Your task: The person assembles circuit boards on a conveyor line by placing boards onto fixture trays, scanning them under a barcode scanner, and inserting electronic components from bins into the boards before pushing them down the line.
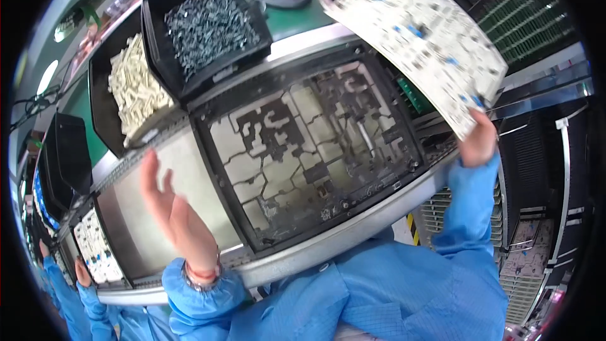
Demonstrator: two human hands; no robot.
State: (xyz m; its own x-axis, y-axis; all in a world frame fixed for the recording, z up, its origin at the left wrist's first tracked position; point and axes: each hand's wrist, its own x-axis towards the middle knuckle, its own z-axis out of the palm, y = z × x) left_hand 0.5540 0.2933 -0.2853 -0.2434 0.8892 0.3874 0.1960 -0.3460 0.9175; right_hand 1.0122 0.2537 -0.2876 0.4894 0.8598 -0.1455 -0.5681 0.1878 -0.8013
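Observation:
At the right, my right hand [478, 141] grips the near corner of a large white circuit board [435, 50]. Small blue and dark parts dot the board, which is tilted up and a little blurred. My left hand [180, 215] is raised with fingers apart, holding nothing, over a bare metal plate [158, 196]. Between my hands lies a black-framed tray [230, 215], its grey bed cut into irregular blocks and dark recesses. The board's lower edge hangs beyond the tray's far right corner.
Behind the tray stand a black bin [262, 47] of dark small parts and another black bin [101, 98] of cream-coloured pieces. Farther left, a second white board [98, 246] lies on the line beside a co-worker's hand [83, 273]. Slotted racks [536, 19] stand at the right.

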